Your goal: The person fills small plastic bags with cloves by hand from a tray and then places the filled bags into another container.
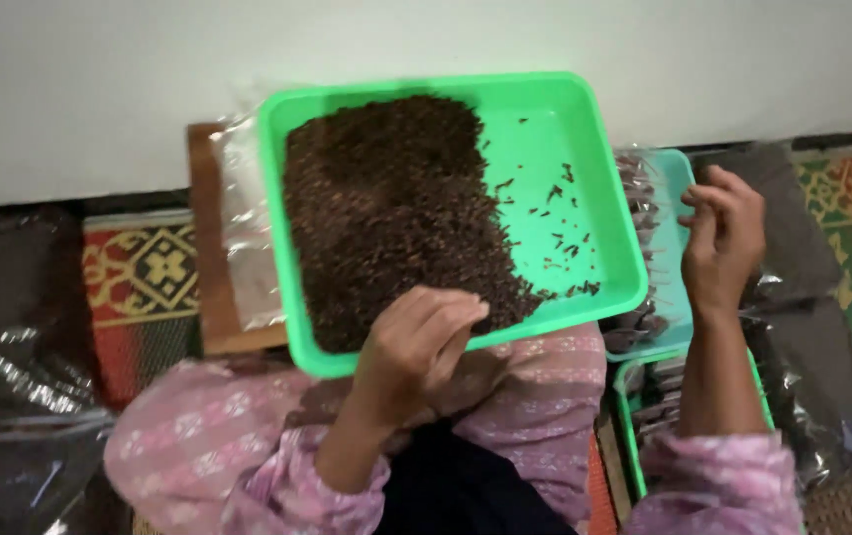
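Note:
A bright green plastic tray (599, 223) rests on my lap, with a thick heap of dark brown cloves (391, 208) on its left side and scattered cloves on its right. My left hand (416, 347) hovers over the tray's near edge with its fingers pinched together over the heap; whether it holds cloves I cannot tell. My right hand (723, 238) is raised to the right of the tray, above a teal tray (679, 183) of small filled packets. Its fingers are curled loosely and nothing shows in them.
A wooden board (210, 297) and a clear plastic bag (243, 238) lie under the green tray's left side. A second teal tray (629, 416) sits by my right knee. Dark plastic sheeting (20, 327) covers a patterned mat (144, 272). A white wall stands close ahead.

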